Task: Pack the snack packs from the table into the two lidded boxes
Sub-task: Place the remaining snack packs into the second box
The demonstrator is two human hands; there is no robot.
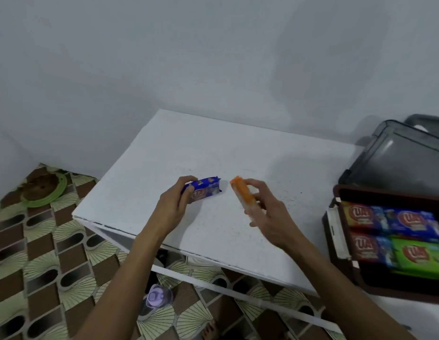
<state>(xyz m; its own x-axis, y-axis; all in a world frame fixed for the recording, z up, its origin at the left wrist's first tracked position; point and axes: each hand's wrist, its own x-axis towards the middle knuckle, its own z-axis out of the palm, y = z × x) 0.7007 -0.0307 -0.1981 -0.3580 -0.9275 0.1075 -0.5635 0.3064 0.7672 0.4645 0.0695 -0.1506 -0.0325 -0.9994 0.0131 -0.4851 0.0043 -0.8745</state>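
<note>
Pale grey-white walls (164, 57) fill the upper half of the frame, and a white rectangular worktop (189, 148) runs at a slant across the centre. At the middle of the frame, the person's left hand (174, 204) grips a small blue snack pack (205, 190), fingers curled over its near end and thumb on its side. Just to the right, the right hand (265, 212) pinches a slim orange snack pack (243, 195) between thumb and fingers, its far end pointing toward the blue one. The two packs are close together but not touching. Both are low over the worktop, and it cannot be told whether either rests on it. At the right edge of the frame stands an open dark brown plastic box (390, 294) with a white latch on its left side. Its smoky clear lid (405, 165) is tipped up behind it. Inside lie several red-and-blue snack packs (395, 219) and one green snack pack (419, 253), side by side and blurred. Behind the lid, at the upper right, a corner of another dark grey plastic piece (427, 120) shows. A brown-and-cream patterned floor (41, 266) fills the lower left. On it are a green ring (45, 192), a lilac bottle cap (156, 296) below the worktop's edge, and bare toes (210, 331) at the bottom.
</note>
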